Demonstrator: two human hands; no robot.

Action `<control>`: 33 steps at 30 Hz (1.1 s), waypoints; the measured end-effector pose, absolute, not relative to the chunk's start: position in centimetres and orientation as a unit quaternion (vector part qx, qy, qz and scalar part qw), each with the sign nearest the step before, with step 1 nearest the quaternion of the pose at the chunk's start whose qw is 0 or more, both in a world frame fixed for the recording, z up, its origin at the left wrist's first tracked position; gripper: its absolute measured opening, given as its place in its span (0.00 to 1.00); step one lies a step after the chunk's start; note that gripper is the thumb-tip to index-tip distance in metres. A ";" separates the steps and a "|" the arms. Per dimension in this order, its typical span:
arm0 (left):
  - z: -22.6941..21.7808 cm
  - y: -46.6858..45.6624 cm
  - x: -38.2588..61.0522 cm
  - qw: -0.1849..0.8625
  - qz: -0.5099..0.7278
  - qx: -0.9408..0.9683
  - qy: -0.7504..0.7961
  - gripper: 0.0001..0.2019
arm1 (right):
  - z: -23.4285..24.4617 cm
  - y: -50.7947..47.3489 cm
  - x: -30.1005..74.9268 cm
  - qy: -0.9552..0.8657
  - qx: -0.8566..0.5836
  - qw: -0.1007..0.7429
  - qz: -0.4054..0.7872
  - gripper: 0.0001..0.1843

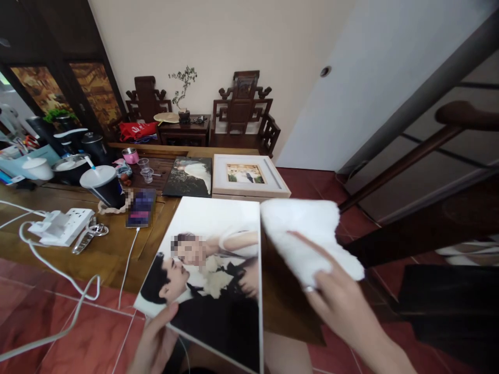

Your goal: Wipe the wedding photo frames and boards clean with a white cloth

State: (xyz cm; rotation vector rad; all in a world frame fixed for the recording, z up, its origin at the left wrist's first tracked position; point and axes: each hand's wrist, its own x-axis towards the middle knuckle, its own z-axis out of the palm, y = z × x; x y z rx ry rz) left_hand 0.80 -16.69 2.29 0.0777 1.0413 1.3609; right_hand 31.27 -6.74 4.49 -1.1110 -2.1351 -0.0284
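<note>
Daylight is glowing at a window [4, 78], far left of the wedding photo panel [218, 291]; right of the panel, the right hand [336, 293] and white cloth [312, 223] are looking slightly blurred, the lower corner is sitting dim, and the pale door [331, 98] beyond is leaning with wide-angle distortion. Mosaic blocks are masking the phone [141, 208], left of the panel.

Pale wall [218, 36], carved chairs [247, 110] (dark wood), red floor tiles [39, 324]

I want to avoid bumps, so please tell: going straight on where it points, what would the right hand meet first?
Past the white cloth it holds, the right hand would likely meet the photo panel near its top right corner, though depth is unclear.
</note>
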 end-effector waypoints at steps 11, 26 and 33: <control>4.3 -10.2 -0.7 0.534 0.700 0.072 0.469 0.21 | 13.0 -6.3 22.8 -0.897 -0.228 0.349 -0.144 0.08; 8.9 4.8 -4.4 0.681 0.589 0.195 0.390 0.09 | 13.6 9.8 16.1 -0.875 -0.320 0.363 -0.011 0.37; 3.7 10.8 -3.9 0.627 0.612 0.059 0.478 0.09 | 13.4 10.5 17.0 -0.854 -0.343 0.390 0.011 0.39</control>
